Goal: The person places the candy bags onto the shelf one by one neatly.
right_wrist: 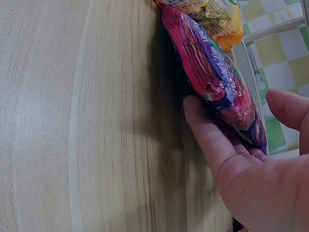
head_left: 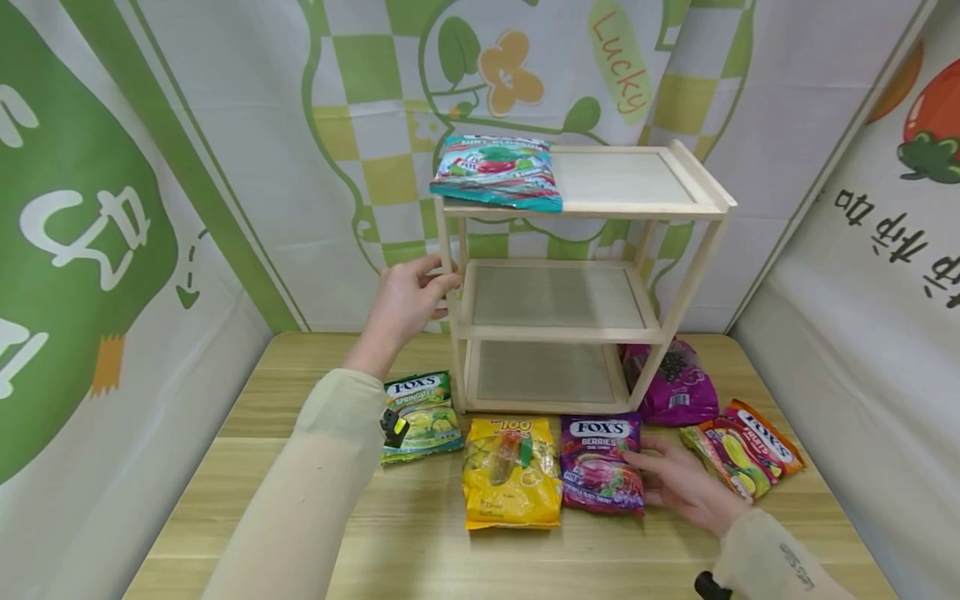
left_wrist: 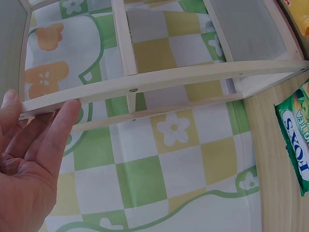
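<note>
My left hand [head_left: 408,296] grips the left front post of a pale wooden three-tier shelf [head_left: 562,336]; in the left wrist view the thumb lies on one side of the post [left_wrist: 169,79] and the fingers on the other. At the right edge of a purple Fox's Berries candy bag [head_left: 600,467] is my right hand [head_left: 686,483]. Its fingers reach along and under the bag's edge in the right wrist view, while the thumb stands apart from the bag [right_wrist: 224,82]. The bag lies on the table before the shelf, beside a yellow candy bag [head_left: 512,475].
A teal mint candy bag [head_left: 495,173] lies on the top tier's left side. On the wooden table [head_left: 420,533], a green Fox's bag [head_left: 422,417] lies left of the shelf. To the right are a magenta bag [head_left: 686,387], partly behind a post, and an orange-red Fox's Fruits bag [head_left: 746,450].
</note>
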A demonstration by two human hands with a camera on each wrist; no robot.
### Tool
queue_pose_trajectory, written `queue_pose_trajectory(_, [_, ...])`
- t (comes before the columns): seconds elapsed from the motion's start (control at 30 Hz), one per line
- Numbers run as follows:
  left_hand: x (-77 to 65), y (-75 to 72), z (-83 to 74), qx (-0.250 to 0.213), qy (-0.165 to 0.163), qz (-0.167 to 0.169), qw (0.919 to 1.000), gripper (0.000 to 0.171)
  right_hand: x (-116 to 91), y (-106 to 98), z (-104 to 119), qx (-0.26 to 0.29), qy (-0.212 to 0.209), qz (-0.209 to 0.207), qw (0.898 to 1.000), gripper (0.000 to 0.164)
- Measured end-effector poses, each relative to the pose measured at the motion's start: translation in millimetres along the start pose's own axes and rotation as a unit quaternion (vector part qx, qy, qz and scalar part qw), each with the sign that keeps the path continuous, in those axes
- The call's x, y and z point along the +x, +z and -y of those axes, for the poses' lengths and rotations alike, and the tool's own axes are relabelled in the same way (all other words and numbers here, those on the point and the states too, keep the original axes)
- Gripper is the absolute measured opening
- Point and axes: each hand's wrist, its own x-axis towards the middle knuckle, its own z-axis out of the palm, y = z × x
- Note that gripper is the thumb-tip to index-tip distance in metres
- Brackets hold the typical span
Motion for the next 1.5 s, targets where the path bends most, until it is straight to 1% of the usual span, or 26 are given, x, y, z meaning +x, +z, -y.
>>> queue_pose_trajectory(0.13, [0.1, -0.2, 0.5, 0.0, -0.001, 0.001, 1.0, 0.043, 0, 3, -1, 0.003, -0.008, 0.001, 1.0, 0.082])
queue_pose_trajectory(0.37, [0.6, -0.3, 1.1, 0.005, 0.003, 0.0, 1.0, 0.044, 2, 5, -1, -0.017, -0.023, 0.006, 1.0, 0.079])
queue_pose_trajectory(0.73, [0.0, 0.2, 1.4, 0.0, 0.005, 0.001, 1.0, 0.042, 6, 8, -4, -0.026, -0.026, -0.004, 0.999, 0.08])
queue_pose_trajectory(1.0, [-0.1, 0.1, 1.4, 0.005, 0.004, -0.002, 1.0, 0.042, 4, 10, -5, -0.035, -0.04, 0.003, 0.999, 0.081])
queue_pose_trajectory(1.2, [-0.5, 0.4, 1.2, 0.004, -0.001, -0.002, 1.0, 0.044, 0, 7, -2, -0.037, -0.044, 0.006, 0.998, 0.082])
queue_pose_trajectory(1.33, [-0.5, 0.2, 1.1, 0.004, 0.0, -0.001, 1.0, 0.045, -2, 3, 0, -0.042, -0.046, -0.002, 0.998, 0.081])
queue_pose_trajectory(1.5, [-0.1, -0.1, 1.0, 0.002, 0.003, -0.001, 1.0, 0.042, -5, -1, 3, -0.045, -0.042, -0.015, 0.998, 0.081])
